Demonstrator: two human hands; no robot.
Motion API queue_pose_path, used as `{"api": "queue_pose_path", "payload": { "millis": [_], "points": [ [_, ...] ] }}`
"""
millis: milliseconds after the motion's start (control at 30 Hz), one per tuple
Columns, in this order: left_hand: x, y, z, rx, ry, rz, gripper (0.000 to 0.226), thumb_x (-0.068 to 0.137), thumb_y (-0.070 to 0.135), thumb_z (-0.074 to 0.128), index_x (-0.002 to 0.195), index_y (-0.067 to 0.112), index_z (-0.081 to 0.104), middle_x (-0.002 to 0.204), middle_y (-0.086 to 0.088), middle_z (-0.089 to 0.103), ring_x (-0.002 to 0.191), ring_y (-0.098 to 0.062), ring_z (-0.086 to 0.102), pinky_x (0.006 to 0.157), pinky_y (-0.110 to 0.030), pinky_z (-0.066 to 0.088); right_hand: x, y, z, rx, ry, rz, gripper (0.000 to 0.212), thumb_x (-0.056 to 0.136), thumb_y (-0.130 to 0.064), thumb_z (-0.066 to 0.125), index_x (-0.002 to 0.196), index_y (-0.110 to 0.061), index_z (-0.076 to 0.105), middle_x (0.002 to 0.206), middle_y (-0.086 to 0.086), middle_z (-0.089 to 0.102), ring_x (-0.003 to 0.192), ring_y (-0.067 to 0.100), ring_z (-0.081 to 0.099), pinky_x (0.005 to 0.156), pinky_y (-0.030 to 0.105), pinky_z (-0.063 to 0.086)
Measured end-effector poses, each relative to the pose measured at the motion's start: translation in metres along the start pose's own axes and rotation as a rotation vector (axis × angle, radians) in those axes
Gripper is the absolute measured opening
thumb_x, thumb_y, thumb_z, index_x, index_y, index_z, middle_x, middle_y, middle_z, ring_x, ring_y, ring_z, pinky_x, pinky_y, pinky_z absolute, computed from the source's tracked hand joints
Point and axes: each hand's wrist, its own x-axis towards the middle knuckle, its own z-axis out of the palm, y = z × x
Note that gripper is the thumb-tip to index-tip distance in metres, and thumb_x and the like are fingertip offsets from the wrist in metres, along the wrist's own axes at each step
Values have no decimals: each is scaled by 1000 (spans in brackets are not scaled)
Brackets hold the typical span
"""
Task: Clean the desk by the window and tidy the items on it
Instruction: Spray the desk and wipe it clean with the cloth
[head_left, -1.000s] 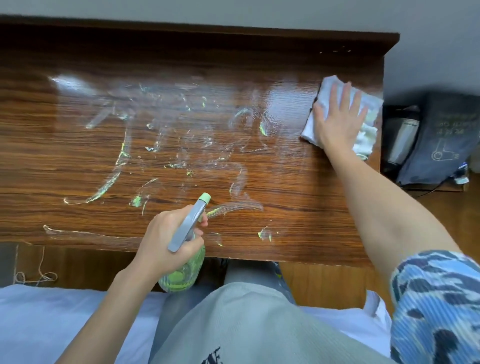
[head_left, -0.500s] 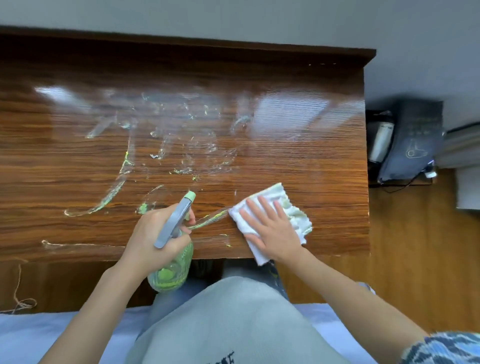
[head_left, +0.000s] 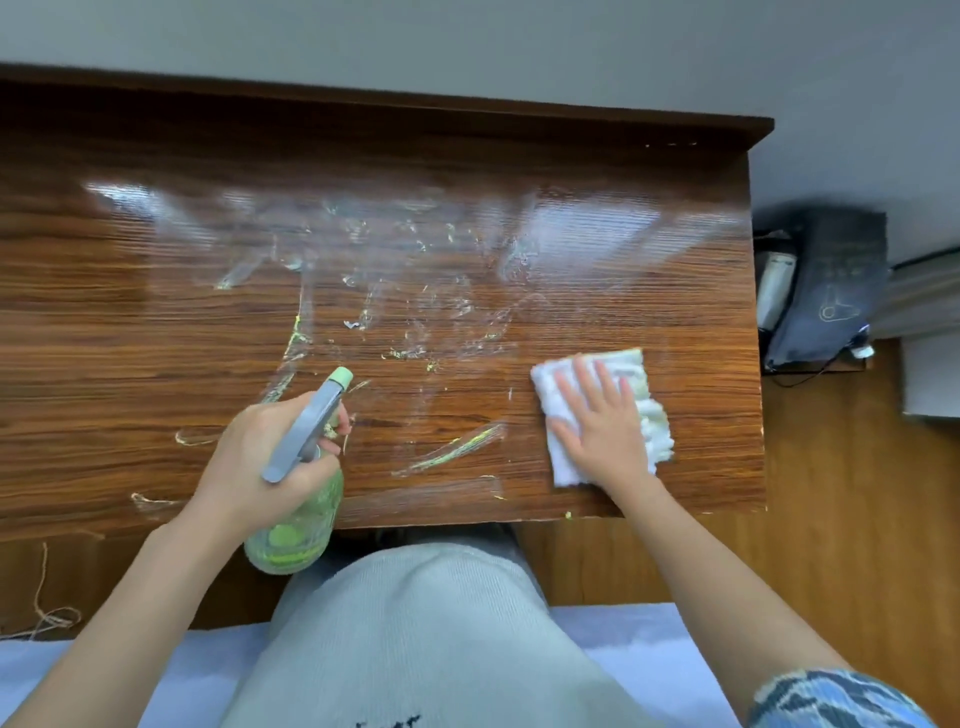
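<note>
A dark wooden desk (head_left: 156, 364) fills the view, its top streaked with wet spray and greenish smears (head_left: 452, 447). My left hand (head_left: 260, 462) grips a green spray bottle (head_left: 296, 535) with a grey trigger, held over the desk's front edge. My right hand (head_left: 602, 426) lies flat with straight fingers on a white folded cloth (head_left: 649, 415), pressing it to the desk near the front right corner.
A dark grey bag (head_left: 831, 280) with a white bottle beside it stands on the floor right of the desk. A grey wall runs behind the desk. A piece of string (head_left: 47, 618) lies below the front left edge. My lap is close under the front edge.
My right hand slid the cloth from the far right corner to the front middle, then back right toward the front right corner. The left hand with the bottle stayed nearly still.
</note>
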Motion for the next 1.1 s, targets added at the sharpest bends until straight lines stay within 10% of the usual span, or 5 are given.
{"api": "queue_pose_path", "payload": {
  "millis": [167, 400, 667, 1100],
  "points": [
    [20, 5, 9, -1, -36, -36, 22, 63, 18, 51, 82, 25, 60, 63, 31, 58, 60, 0, 59, 54, -26, 42, 131, 7, -33, -6, 89, 291, 59, 97, -51, 28, 149, -23, 34, 155, 10, 31, 143, 36, 25, 112, 56, 21],
    [31, 3, 21, 2, -48, -31, 23, 63, 21, 52, 82, 31, 60, 64, 14, 65, 68, -4, 66, 59, -28, 51, 219, 2, -50, -42, 111, 240, 60, 100, -53, 21, 153, -25, 18, 161, 6, 16, 147, 33, 13, 116, 52, 10],
    [26, -3, 20, 27, -93, 42, 21, 64, 20, 55, 84, 24, 62, 59, 19, 59, 71, 4, 62, 53, -16, 36, 64, -72, 13, -6, 105, -121, 57, 100, -55, 28, 145, -23, 41, 153, 7, 36, 141, 34, 31, 112, 52, 22],
    [-7, -24, 10, -6, -130, 20, 24, 63, 20, 53, 85, 26, 61, 73, 9, 68, 71, -3, 68, 65, -34, 56, -68, -42, 37, -32, 107, -112, 56, 97, -54, 37, 144, -25, 39, 154, 6, 32, 144, 32, 23, 115, 53, 17]
  ]
}}
